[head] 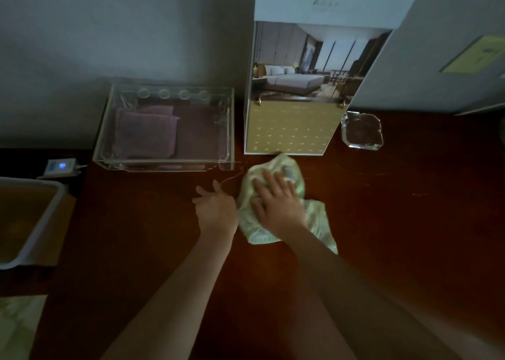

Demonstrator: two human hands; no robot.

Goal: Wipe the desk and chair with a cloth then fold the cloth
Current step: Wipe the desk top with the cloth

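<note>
Cloth (284, 212), pale green and rumpled, lies on the dark wooden table (396, 223) just in front of a standing calendar (297, 86) with a bedroom photo. To its left sits a clear acrylic tray (164, 130) holding folded purple towels (144, 133). Right hand (276, 198) presses flat on the cloth, fingers spread, gripping nothing. Left hand (216, 206) rests beside it, loosely curled and empty. A glass ashtray (361, 131) sits right of the calendar.

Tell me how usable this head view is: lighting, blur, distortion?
Head view: dim overall, the wooden desk nearly black toward its edges. The right hand pressing the pale green cloth is slightly motion-smeared; the left hand beside it reads sharper. Wide-angle bending tilts the standing calendar. The clear acrylic tray shows faint edge glints only.
</note>
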